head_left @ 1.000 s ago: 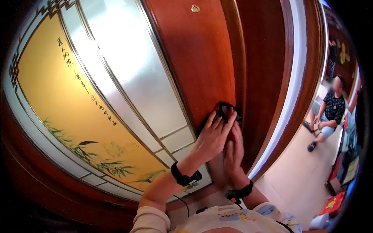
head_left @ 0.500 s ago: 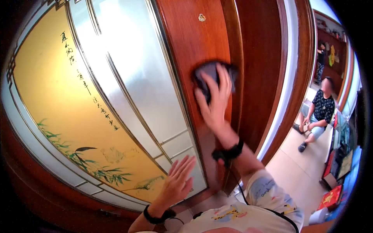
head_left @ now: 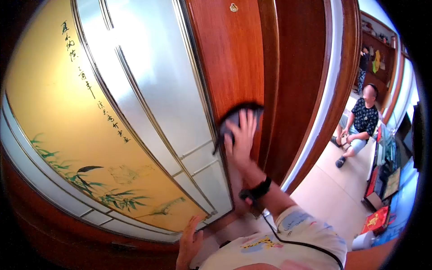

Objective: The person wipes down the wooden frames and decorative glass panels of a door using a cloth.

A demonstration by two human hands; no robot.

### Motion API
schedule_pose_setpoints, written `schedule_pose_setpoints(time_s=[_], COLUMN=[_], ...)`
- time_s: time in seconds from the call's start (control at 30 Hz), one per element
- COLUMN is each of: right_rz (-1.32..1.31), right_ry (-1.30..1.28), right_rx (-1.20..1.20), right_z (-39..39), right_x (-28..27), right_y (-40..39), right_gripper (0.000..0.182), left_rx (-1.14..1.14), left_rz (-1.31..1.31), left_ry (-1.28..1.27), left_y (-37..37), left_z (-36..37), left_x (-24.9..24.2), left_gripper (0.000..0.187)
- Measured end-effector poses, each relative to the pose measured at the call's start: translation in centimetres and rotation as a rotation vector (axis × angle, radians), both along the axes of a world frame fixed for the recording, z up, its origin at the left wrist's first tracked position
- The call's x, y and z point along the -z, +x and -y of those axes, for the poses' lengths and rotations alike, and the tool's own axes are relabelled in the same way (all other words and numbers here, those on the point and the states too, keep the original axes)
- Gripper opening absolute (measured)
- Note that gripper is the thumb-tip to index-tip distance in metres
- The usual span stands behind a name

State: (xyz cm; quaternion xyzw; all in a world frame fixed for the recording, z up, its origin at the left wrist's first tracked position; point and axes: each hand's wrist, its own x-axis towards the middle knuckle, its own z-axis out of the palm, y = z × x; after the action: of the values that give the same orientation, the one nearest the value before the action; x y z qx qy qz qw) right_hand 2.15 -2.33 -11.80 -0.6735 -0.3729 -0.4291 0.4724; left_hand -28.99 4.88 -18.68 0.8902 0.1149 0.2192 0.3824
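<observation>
My right hand (head_left: 241, 141) is pressed over a dark cloth (head_left: 230, 119), its fingers spread across it. The cloth lies against the glossy reddish-brown wood panel (head_left: 229, 58), and one dark corner hangs toward the silver-framed glass. Motion slightly blurs that hand. Low in the view, my left hand (head_left: 191, 238) is raised with the fingers stretched out, holding nothing. It is nearest the bottom edge of the gold panel (head_left: 58, 103), which bears black brush writing and painted bamboo. Whether it touches the panel cannot be seen.
A small metal fitting (head_left: 233, 7) sits high on the wood. To the right, beyond the wooden door frame (head_left: 348, 58), a seated person (head_left: 363, 118) and another standing person (head_left: 362, 67) are visible. Boxes, including a red one (head_left: 375, 220), line the right side.
My right hand and the cloth have slid down the wood panel. My left hand has dropped lower and slightly left. The whole view has shifted a little.
</observation>
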Motion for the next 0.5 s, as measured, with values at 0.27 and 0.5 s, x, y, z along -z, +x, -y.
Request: schedule_pose_setpoints(time_s=[0.27, 0.5], right_rz=[-0.164, 0.276], right_ry=[0.130, 0.100], right_rx=[-0.070, 0.092], right_z=[-0.1, 0.3], right_x=[10.2, -14.5], right_y=[-1.5, 3.3], right_gripper=[0.047, 0.059], left_rx=[-0.020, -0.037], left_rz=[-0.054, -0.160], left_ry=[-0.036, -0.113], left_y=[-1.4, -2.2], left_z=[0.2, -1.7], left_x=[0.9, -0.1], left_gripper=[0.046, 0.044])
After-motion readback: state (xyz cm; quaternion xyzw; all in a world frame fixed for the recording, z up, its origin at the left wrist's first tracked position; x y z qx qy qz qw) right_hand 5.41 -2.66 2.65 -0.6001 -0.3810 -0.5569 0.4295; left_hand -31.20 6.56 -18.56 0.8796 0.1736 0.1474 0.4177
